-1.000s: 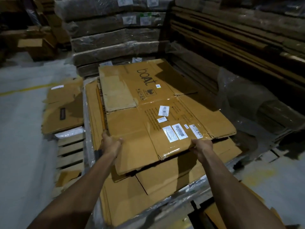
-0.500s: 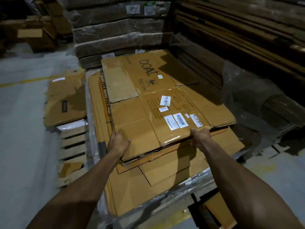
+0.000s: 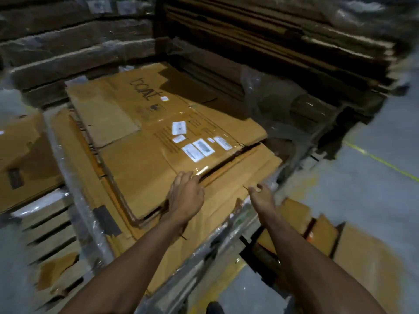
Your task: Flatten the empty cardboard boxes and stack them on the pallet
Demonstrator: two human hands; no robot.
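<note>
A flattened brown box (image 3: 145, 159) printed "boat", with several white labels, lies on top of a stack of flattened cardboard (image 3: 240, 184). The stack sits on plastic film over a wooden pallet (image 3: 47, 225). My left hand (image 3: 186, 194) rests flat, fingers straight, on the near edge of the top box. My right hand (image 3: 260, 197) hovers just right of it, over the lower sheets. Its fingers are loosely curled and hold nothing. The frame is motion-blurred.
Wrapped bales of flat cardboard (image 3: 79, 48) rise behind the pallet, and taller stacks (image 3: 294, 48) stand at the right. Another flattened box (image 3: 25, 159) lies on the left. Cardboard pieces (image 3: 326, 236) lie on the floor at the lower right, near a yellow floor line (image 3: 383, 160).
The top box, held raised by its near edge in both hands, now lies flat on the stack. Both hands have let go; the left slid right. The view has swung right.
</note>
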